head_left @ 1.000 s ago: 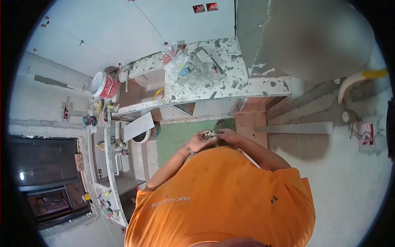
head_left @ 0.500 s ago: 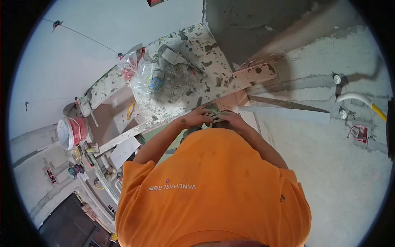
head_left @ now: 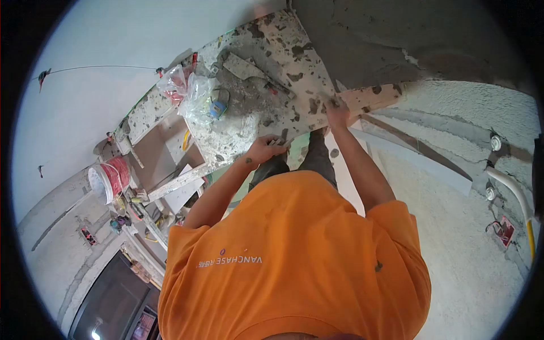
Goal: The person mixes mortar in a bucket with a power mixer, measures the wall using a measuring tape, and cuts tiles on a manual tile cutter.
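Note:
A speckled countertop (head_left: 255,122) lies in front of me. My left hand (head_left: 267,149) is at its front edge, fingers curled round small pale pieces that I cannot make out clearly. Over the right part of the counter is my right hand (head_left: 338,112), its fingers bent and blurred near the surface; whether it holds anything is hidden. On the counter, a flat trowel-like tool (head_left: 243,68) lies beside a clear plastic bag (head_left: 198,99) and a blue roll-like item (head_left: 217,109).
A red and white bucket (head_left: 109,180) stands at the left end of the counter. A long pale strip (head_left: 416,161) leans at the right, near a white and yellow pipe (head_left: 518,198). A dark window (head_left: 113,294) is at lower left.
My hands have moved apart from where they were together at my waist. My right hand has gone forward and right to the counter, my left slightly back toward the left. The view has shifted.

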Motion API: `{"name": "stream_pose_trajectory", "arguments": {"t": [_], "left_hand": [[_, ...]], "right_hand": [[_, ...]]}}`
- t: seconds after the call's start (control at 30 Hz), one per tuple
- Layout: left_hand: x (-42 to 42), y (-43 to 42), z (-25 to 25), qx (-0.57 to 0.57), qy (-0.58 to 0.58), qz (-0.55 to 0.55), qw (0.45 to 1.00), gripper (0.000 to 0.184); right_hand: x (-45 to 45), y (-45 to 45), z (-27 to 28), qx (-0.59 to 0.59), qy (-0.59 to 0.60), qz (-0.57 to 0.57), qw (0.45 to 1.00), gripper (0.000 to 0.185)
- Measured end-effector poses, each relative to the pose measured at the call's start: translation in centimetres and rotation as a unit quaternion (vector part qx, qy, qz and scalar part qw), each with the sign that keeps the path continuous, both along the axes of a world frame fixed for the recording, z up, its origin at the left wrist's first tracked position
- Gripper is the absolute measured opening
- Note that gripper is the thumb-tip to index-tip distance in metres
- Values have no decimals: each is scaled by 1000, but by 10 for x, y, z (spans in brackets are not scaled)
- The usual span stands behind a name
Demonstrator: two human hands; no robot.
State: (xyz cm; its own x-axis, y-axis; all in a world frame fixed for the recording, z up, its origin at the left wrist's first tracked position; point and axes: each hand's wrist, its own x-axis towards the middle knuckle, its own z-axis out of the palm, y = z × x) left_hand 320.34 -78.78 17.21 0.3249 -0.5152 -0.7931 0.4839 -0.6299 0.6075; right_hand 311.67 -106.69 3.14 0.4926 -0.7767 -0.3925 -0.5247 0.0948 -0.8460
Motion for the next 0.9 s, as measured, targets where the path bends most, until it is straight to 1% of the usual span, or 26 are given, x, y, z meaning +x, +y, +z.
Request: {"name": "stream_pose_trajectory", "arguments": {"t": [0.03, 0.07, 0.1, 0.17, 0.2, 0.3, 0.33, 0.43, 0.47, 0.57, 0.73, 0.83, 0.87, 0.9], "left_hand": [[-1, 1, -1, 7, -12, -3, 1000, 36], [-1, 1, -2, 9, -10, -5, 1000, 36], [-1, -1, -3, 6, -1, 1, 1000, 37], [-4, -1, -4, 5, 23, 15, 1000, 40], [-4, -1, -5, 7, 26, 15, 1000, 40], [-3, -4, -8, 0, 26, -14, 1000, 40], [-1, -5, -9, 0, 25, -14, 1000, 40], [2, -6, -11, -14, 40, -19, 999, 39], [2, -5, -12, -12, 41, -21, 999, 39], [8, -6, -12, -16, 12, -32, 999, 36], [15, -2, -15, -14, 7, -22, 1000, 32], [21, -5, -19, 9, 8, -29, 1000, 39], [21, -8, -23, 7, 9, -29, 1000, 39], [22, -13, -29, 7, -46, -35, 998, 38]], "right_hand": [[3, 4, -6, -199, 73, 62, 975, 39], [3, 9, -10, -197, 74, 61, 976, 39], [5, 14, -7, -266, 105, 107, 952, 43], [3, 26, -2, -392, 167, 200, 882, 49], [0, 26, -1, -390, 170, 202, 882, 49], [-4, 21, 10, -378, 226, 264, 858, 48], [-1, 19, 16, -378, 226, 264, 858, 48], [8, 13, 26, -230, 265, 313, 883, 55], [9, 14, 27, -228, 265, 312, 883, 55], [14, 15, 18, -293, 228, 246, 895, 42], [22, 12, 12, -315, 225, 191, 902, 40], [20, 22, 9, -339, 229, 145, 901, 38], [19, 20, 8, -341, 230, 145, 900, 38], [17, 16, 8, -320, 247, 176, 898, 43]]}}
